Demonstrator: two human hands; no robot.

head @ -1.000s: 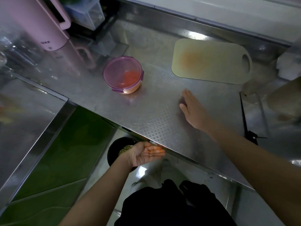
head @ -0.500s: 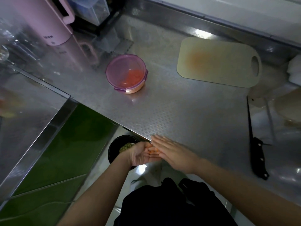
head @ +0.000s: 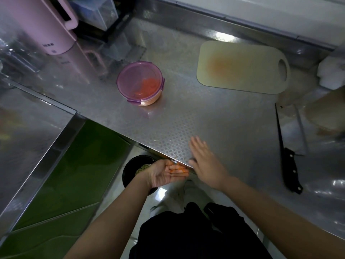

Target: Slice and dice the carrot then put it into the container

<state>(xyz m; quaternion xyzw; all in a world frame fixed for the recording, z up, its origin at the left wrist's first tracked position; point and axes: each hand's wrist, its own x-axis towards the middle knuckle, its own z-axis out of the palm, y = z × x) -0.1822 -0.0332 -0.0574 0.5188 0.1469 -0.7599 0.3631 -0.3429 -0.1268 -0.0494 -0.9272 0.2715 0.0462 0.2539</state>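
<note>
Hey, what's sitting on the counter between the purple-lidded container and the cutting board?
Nothing: in the head view, only bare steel counter lies between the container and the cutting board.

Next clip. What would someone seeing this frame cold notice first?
The purple-lidded round container, orange carrot showing through, sits in the middle of the counter. At its near edge the left hand is cupped palm-up with orange bits in it, the right hand flat on the steel beside it. An orange-stained cutting board lies at the back right, a black-handled knife nearer.
</note>
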